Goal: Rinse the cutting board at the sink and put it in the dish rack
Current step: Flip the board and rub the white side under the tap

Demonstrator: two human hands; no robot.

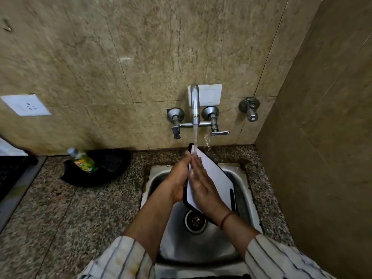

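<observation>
I hold the board (215, 174) tilted over the sink (246, 178), its top corner under the stream from the tap (194, 101). My left hand (178, 178) grips the left edge, fingers curled round behind. My right hand (203, 187) lies flat on the white face, fingers straight, grasping nothing. To rinse well, I'd use this tilt so water sheets down towards the drain, sweep the flat palm from top to bottom, then turn the board for its back. A wet board is likely slippery, so the left grip must be firm. Water splashes the wall behind; a lower corner should curb that.
</observation>
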